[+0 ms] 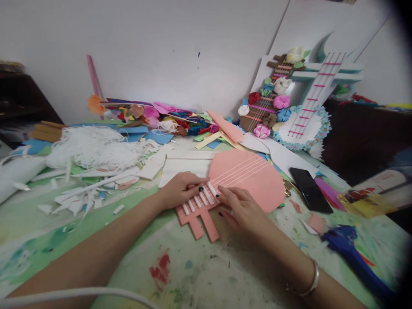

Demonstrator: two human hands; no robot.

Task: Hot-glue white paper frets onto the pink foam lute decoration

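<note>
A pink paper guitar shape [247, 180] lies flat on the table, with thin white strings across its round body. Several short white strips [197, 201] sit in a row across its neck, and two pink tabs [210, 225] stick out towards me. My left hand [182, 189] rests over the neck, its fingers closed at the upper end of the last white strip [213, 189]. Touching that strip's lower end are the fingertips of my right hand [243, 210], with the thumb held apart. The left palm hides part of the neck.
White string [93, 148] is heaped at left beside paper scraps [83, 193]. Coloured paper [154, 111] lines the wall. Two decorated guitar crafts [302, 124] lean at back right. A black phone [310, 190], a clear tape roll [373, 193] and a blue-handled tool [350, 249] lie right.
</note>
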